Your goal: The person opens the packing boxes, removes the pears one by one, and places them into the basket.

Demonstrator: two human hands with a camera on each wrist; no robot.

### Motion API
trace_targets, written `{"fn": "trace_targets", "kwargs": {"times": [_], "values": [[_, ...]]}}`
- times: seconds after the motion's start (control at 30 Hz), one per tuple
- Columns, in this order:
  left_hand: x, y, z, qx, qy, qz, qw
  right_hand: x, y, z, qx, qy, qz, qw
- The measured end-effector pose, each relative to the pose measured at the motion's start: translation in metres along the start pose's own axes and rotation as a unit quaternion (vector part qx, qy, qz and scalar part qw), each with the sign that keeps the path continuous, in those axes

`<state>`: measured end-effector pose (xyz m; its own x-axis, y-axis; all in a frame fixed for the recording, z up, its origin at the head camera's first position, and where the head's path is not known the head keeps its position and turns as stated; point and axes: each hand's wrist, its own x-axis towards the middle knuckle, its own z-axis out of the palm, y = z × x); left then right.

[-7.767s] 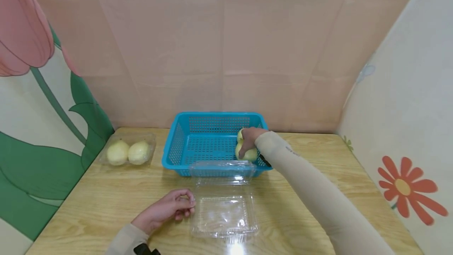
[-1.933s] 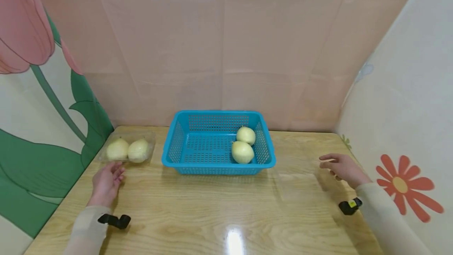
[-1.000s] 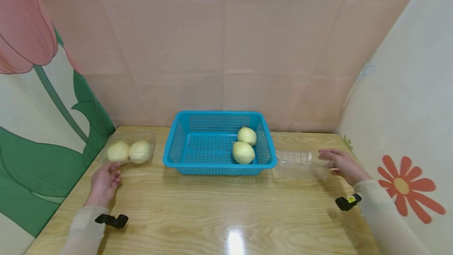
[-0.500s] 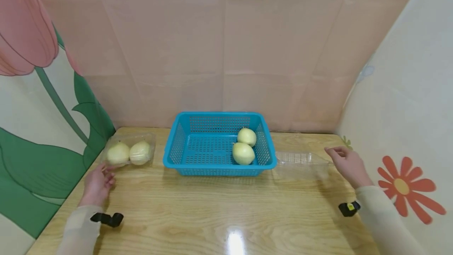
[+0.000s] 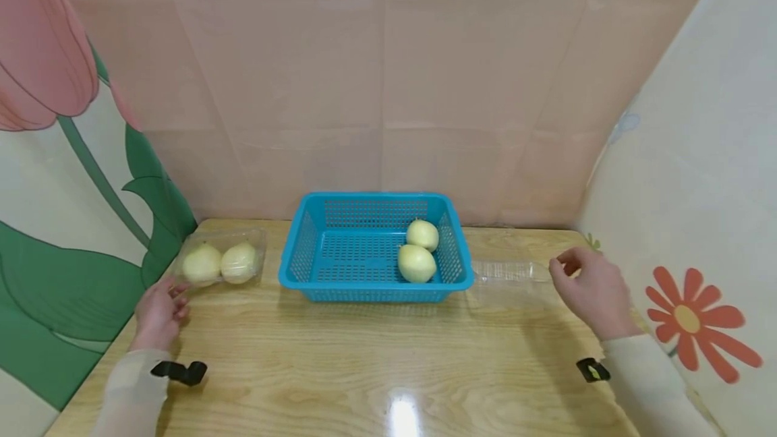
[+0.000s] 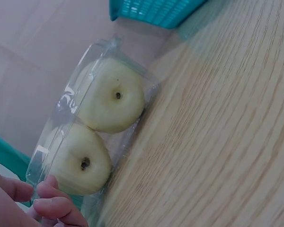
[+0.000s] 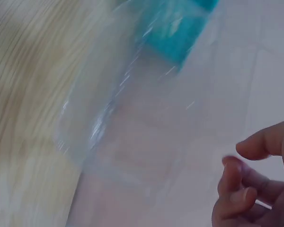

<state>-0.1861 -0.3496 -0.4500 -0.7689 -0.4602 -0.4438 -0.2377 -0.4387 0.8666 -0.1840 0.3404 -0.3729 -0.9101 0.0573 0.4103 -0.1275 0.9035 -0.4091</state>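
Note:
At the left, my left hand (image 5: pixel 159 310) has loosely curled fingers by the near left corner of a clear plastic clamshell box (image 6: pixel 66 106). Two pale yellow pears (image 5: pixel 239 263) lie side by side in that box. To the right, my right hand (image 5: pixel 595 288) hangs near the right end of an unfolded, see-through clamshell box (image 5: pixel 510 272); in the right wrist view, its thumb and fingers are apart with nothing between them. A blue plastic basket (image 5: pixel 340 285) stands between the hands, with two more pears (image 5: pixel 417 263) at its right side.
The wooden table (image 5: pixel 364 363) ends at a pinkish cloth backdrop (image 5: pixel 382 86) behind the basket. Printed panels stand at both sides, one with a tulip (image 5: pixel 42 32), the other with a red flower (image 5: pixel 686 319).
Earlier my right hand reached into the basket, and the empty clamshell lay in front of it. That clamshell now sits right of the basket. My left hand has drawn slightly left.

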Motion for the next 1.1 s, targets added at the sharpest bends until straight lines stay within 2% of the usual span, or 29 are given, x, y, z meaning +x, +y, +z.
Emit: {"fn": "trace_targets", "kwargs": {"times": [0.13,0.2,0.33,0.43,0.53,0.67,0.8,0.93,1.03,1.1], "values": [[0.002,-0.001,-0.002,0.001,0.003,0.006,1.0,-0.004,-0.019,-0.003,0.048,-0.032,-0.049,0.9972],[0.002,-0.001,-0.003,0.005,0.01,0.007,0.9999,-0.007,-0.027,-0.004,0.072,-0.071,-0.06,0.9931],[0.002,-0.003,-0.005,0.011,0.031,0.005,0.9994,-0.011,-0.039,-0.007,0.11,-0.162,-0.054,0.9791],[0.002,-0.004,-0.007,0.017,0.044,0.008,0.9988,-0.013,-0.046,-0.008,0.143,-0.216,-0.059,0.964],[0.0,-0.005,-0.01,0.032,0.049,0.015,0.9982,-0.015,-0.051,-0.007,0.177,-0.264,-0.086,0.9443],[-0.002,-0.006,-0.013,0.068,0.042,0.042,0.9958,-0.017,-0.054,-0.005,0.202,-0.319,-0.13,0.9165],[-0.004,-0.004,-0.019,0.118,0.014,0.072,0.9903,-0.019,-0.054,-0.001,0.218,-0.345,-0.153,0.9],[-0.007,0.001,-0.028,0.19,-0.054,0.087,0.9764,-0.02,-0.054,0.004,0.231,-0.359,-0.161,0.89],[-0.008,0.005,-0.035,0.245,-0.109,0.096,0.9587,-0.02,-0.055,0.006,0.233,-0.383,-0.146,0.8821],[-0.009,0.007,-0.039,0.282,-0.136,0.106,0.9438,-0.02,-0.057,0.007,0.229,-0.396,-0.132,0.8792]]}}
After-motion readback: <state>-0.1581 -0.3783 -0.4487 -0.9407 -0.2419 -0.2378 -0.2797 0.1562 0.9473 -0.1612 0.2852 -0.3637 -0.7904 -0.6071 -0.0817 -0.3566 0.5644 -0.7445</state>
